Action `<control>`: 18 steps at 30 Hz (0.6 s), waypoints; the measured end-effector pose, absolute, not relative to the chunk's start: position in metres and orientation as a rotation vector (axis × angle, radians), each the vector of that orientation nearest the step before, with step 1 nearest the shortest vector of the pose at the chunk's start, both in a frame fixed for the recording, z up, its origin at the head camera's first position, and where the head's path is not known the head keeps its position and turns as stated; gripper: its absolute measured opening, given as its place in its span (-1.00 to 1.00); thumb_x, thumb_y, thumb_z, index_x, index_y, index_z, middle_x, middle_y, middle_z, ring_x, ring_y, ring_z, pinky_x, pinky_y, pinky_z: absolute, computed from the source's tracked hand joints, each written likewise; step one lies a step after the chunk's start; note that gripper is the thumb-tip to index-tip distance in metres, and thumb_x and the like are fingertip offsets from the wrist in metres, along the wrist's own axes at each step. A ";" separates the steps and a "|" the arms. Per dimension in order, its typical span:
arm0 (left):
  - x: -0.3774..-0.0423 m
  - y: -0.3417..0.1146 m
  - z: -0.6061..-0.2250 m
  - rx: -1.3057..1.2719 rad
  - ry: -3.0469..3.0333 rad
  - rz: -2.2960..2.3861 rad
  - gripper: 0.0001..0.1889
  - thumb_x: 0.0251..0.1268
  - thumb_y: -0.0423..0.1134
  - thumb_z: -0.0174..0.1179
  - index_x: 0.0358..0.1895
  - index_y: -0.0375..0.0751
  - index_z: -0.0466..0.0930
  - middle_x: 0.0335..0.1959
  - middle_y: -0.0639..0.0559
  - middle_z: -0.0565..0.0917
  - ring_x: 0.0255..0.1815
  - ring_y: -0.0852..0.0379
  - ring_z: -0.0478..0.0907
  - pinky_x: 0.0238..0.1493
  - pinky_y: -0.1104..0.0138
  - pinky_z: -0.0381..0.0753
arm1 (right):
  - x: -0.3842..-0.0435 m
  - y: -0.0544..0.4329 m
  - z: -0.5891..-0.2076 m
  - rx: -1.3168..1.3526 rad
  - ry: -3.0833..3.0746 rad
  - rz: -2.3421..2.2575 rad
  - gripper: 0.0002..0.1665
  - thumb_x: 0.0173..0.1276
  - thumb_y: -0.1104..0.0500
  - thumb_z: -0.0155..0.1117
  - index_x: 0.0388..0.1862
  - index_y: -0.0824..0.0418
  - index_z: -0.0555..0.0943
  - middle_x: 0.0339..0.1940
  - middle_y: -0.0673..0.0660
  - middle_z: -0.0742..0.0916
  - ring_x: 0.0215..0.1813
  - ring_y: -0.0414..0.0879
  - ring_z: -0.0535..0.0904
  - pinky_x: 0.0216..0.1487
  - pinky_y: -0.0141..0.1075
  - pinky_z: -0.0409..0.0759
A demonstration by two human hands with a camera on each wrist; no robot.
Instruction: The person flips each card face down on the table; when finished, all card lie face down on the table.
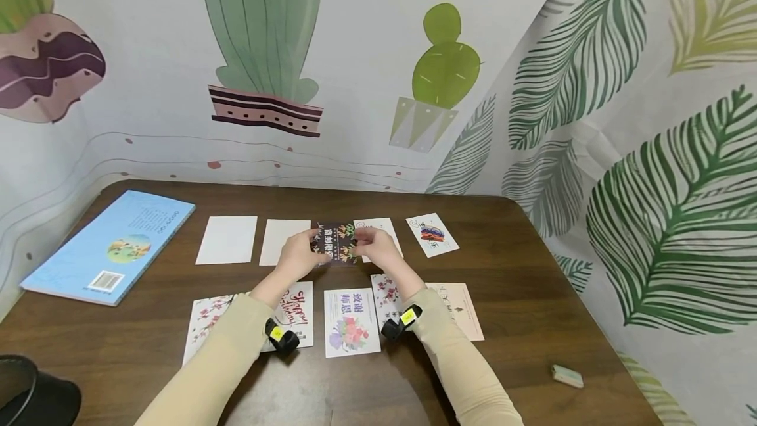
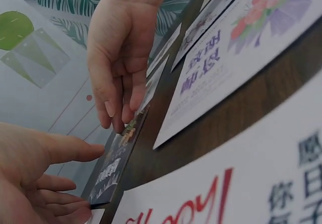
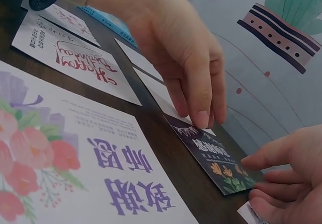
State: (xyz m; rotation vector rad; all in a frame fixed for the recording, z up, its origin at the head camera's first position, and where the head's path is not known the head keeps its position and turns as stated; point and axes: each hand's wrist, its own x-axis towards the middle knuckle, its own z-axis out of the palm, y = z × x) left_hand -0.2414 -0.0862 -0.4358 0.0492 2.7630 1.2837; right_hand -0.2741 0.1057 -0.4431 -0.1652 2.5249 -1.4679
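A dark card [image 1: 336, 242] printed with white characters and orange flowers lies on the table in the back row. My left hand [image 1: 296, 256] is at its left end, with fingertips right at the edge. At the opposite end is my right hand [image 1: 380, 248], thumb and fingers extended toward the card's edge. In the right wrist view the dark card [image 3: 214, 156] lies flat between both hands, and the fingers of the right hand [image 3: 287, 176] look fairly straight. The left wrist view shows the left hand [image 2: 40, 173] with its thumb extended beside the card.
Blank white cards [image 1: 227, 240] lie left of the dark one, and a colourful card [image 1: 432, 235] lies right. A nearer row includes a floral card [image 1: 352, 323] and a peach card [image 1: 458, 311]. A blue book [image 1: 112, 245], black container [image 1: 41, 393] and small eraser-like block [image 1: 567, 376] stand around.
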 end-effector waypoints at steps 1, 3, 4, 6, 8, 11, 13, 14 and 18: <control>-0.241 -0.086 -0.437 0.054 2.767 1.279 -0.27 0.15 -0.28 0.35 0.37 -0.49 0.28 0.29 -0.43 0.45 0.25 -0.33 0.47 0.23 -0.06 0.51 | -0.274 0.105 -0.443 -0.166 2.523 -1.487 -0.36 0.15 0.31 0.38 0.27 0.35 0.51 0.18 0.27 0.66 0.19 0.13 0.58 0.20 -0.14 0.58; -0.241 -0.087 -0.438 0.064 2.774 1.269 -0.26 0.15 -0.28 0.36 0.37 -0.50 0.28 0.30 -0.43 0.45 0.27 -0.34 0.44 0.27 -0.07 0.48 | -0.275 0.104 -0.443 -0.155 2.506 -1.540 -0.37 0.14 0.33 0.38 0.25 0.36 0.51 0.17 0.29 0.66 0.20 0.15 0.58 0.19 -0.15 0.59; -0.242 -0.087 -0.438 0.068 2.777 1.265 -0.26 0.14 -0.28 0.36 0.37 -0.51 0.28 0.30 -0.43 0.44 0.29 -0.34 0.43 0.28 -0.07 0.46 | -0.275 0.103 -0.442 -0.145 2.493 -1.570 -0.37 0.14 0.34 0.37 0.24 0.37 0.51 0.17 0.29 0.66 0.20 0.16 0.58 0.19 -0.15 0.60; -0.242 -0.087 -0.439 0.076 2.791 1.246 -0.26 0.14 -0.27 0.37 0.36 -0.52 0.29 0.30 -0.44 0.44 0.31 -0.36 0.41 0.30 -0.08 0.43 | -0.277 0.102 -0.443 -0.122 2.466 -1.630 -0.36 0.13 0.36 0.37 0.24 0.37 0.49 0.18 0.30 0.65 0.22 0.17 0.58 0.17 -0.17 0.61; -0.243 -0.087 -0.440 0.076 2.796 1.239 -0.26 0.14 -0.27 0.37 0.35 -0.52 0.30 0.30 -0.44 0.44 0.31 -0.36 0.40 0.31 -0.09 0.42 | -0.279 0.100 -0.443 -0.092 2.440 -1.680 -0.34 0.12 0.38 0.36 0.26 0.36 0.46 0.21 0.29 0.62 0.22 0.17 0.58 0.14 -0.18 0.62; -0.243 -0.086 -0.440 0.082 2.811 1.229 -0.27 0.13 -0.27 0.38 0.34 -0.52 0.31 0.29 -0.44 0.45 0.30 -0.36 0.41 0.31 -0.10 0.42 | -0.282 0.098 -0.444 -0.057 2.405 -1.737 -0.24 0.13 0.37 0.39 0.35 0.33 0.38 0.27 0.26 0.57 0.24 0.17 0.56 0.13 -0.18 0.63; -0.243 -0.086 -0.440 0.086 2.819 1.225 -0.27 0.12 -0.28 0.38 0.34 -0.52 0.31 0.28 -0.45 0.46 0.29 -0.36 0.42 0.30 -0.10 0.43 | -0.285 0.097 -0.444 -0.053 2.372 -1.766 -0.16 0.15 0.36 0.41 0.42 0.32 0.30 0.31 0.27 0.54 0.25 0.18 0.54 0.15 -0.15 0.62; -0.242 -0.086 -0.440 0.089 2.825 1.220 -0.27 0.12 -0.28 0.39 0.34 -0.52 0.32 0.27 -0.45 0.46 0.28 -0.36 0.43 0.30 -0.09 0.43 | -0.286 0.097 -0.445 -0.058 2.353 -1.779 -0.12 0.16 0.35 0.41 0.45 0.32 0.27 0.33 0.28 0.52 0.27 0.19 0.53 0.17 -0.13 0.61; -0.241 -0.085 -0.441 0.097 2.836 1.216 -0.27 0.11 -0.29 0.39 0.33 -0.54 0.32 0.26 -0.46 0.47 0.27 -0.36 0.43 0.30 -0.09 0.43 | -0.291 0.097 -0.451 -0.078 2.245 -1.830 -0.11 0.23 0.33 0.36 0.49 0.35 0.19 0.38 0.36 0.47 0.33 0.21 0.47 0.28 -0.08 0.53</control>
